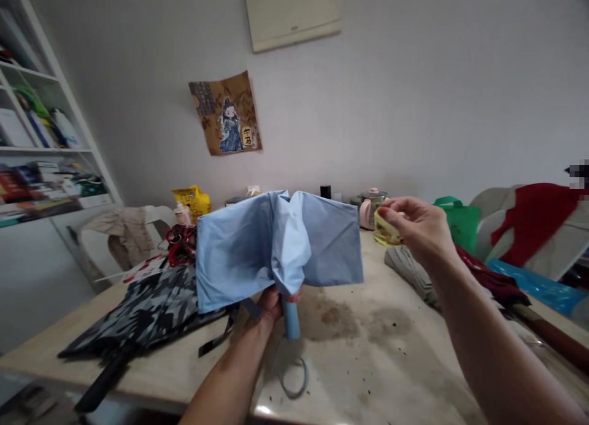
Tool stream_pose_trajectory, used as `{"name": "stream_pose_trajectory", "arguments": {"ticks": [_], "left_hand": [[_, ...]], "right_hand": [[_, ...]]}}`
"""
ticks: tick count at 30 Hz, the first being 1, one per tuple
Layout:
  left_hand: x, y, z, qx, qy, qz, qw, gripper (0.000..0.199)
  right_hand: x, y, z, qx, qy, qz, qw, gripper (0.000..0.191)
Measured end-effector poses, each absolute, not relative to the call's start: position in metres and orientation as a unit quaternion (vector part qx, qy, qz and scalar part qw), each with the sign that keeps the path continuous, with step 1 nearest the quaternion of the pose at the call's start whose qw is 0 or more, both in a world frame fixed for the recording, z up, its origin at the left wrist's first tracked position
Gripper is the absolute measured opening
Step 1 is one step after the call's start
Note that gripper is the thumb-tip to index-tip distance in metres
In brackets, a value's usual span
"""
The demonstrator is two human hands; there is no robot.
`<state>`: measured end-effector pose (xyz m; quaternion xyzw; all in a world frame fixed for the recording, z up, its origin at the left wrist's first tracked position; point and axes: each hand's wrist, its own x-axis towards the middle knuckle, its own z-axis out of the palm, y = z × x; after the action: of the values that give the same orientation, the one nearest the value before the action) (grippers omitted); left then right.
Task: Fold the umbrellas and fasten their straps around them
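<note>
A light blue folding umbrella [242, 244] hangs partly unfurled in front of me, its fabric panels spread to left and right. My left hand [272, 305] is closed around it just below the cloth, where the blue handle [291, 319] points down; the cloth hides some of the fingers. A blue strap [251, 308] sticks out beside that hand. Below the handle is a blue wrist loop [304, 379]. My right hand [421, 225] is raised to the right of the umbrella, apart from its panel. Its thumb and fingers curl together, with nothing visible between them.
A camouflage umbrella [151, 314] lies at left on the table [350, 376]. To the right are a grey folded umbrella [409, 271], a dark red umbrella [488, 275] and a green bag [462, 225]. Behind stand a yellow bag [197, 201] and a glass kettle [372, 201].
</note>
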<state>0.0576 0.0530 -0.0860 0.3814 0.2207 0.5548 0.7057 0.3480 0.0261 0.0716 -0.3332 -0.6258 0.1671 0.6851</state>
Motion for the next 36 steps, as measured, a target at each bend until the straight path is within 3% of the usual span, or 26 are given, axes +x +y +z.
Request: {"name": "stream_pose_trajectory", "arguments": {"ticks": [3, 7, 10, 15, 22, 27, 32, 36], "left_hand": [[0.060, 0.049, -0.076, 0.384, 0.194, 0.554, 0.713, 0.032], [0.065, 0.047, -0.070, 0.384, 0.185, 0.565, 0.707, 0.028], [0.071, 0.048, -0.070, 0.388, 0.185, 0.570, 0.700, 0.031], [0.084, 0.046, -0.072, 0.399, 0.181, 0.560, 0.703, 0.037], [0.086, 0.045, -0.069, 0.378, 0.168, 0.594, 0.690, 0.034], [0.082, 0.047, -0.066, 0.354, 0.169, 0.621, 0.679, 0.028], [0.074, 0.049, -0.060, 0.343, 0.182, 0.625, 0.677, 0.023], [0.067, 0.050, -0.060, 0.351, 0.203, 0.605, 0.685, 0.025]], "right_hand": [[0.313, -0.002, 0.065, -0.242, -0.778, 0.110, 0.570, 0.021], [0.260, -0.019, 0.035, -0.227, -0.839, -0.046, 0.492, 0.035], [0.241, -0.013, 0.014, -0.269, -0.804, -0.141, 0.511, 0.040], [0.246, -0.006, 0.005, -0.281, -0.763, -0.224, 0.537, 0.014], [0.258, -0.009, 0.003, -0.217, -0.739, -0.340, 0.540, 0.030], [0.257, -0.013, 0.016, -0.296, -0.741, -0.330, 0.504, 0.036], [0.263, -0.033, 0.041, -0.238, -0.878, -0.070, 0.409, 0.020], [0.274, -0.036, 0.051, -0.254, -0.815, -0.013, 0.520, 0.013]]}}
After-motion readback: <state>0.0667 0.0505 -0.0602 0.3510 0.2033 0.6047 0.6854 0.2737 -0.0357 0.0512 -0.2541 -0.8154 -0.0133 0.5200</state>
